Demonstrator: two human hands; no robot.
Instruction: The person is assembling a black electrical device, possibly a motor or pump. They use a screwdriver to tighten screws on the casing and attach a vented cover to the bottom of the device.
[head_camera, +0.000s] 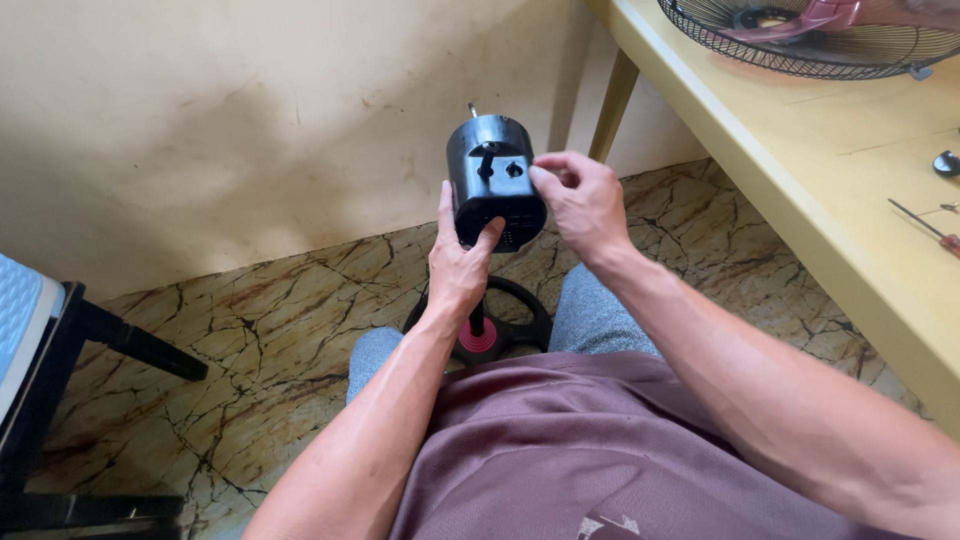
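Now the left hand (458, 262) wraps the lower side of the black cylindrical plastic fan motor housing (493, 180), steadying it on its stand above the round black base (515, 315). Beside the housing, the right hand (583, 200) pinches something small at its rear face, possibly a knob. Loosening looks underway; a firm, steady twist comes next.

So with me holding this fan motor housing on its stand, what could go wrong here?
The black motor housing rests only in your left hand while your right hand works at its edge; it might tip on the round base. The screwdriver on the yellow table could roll off.
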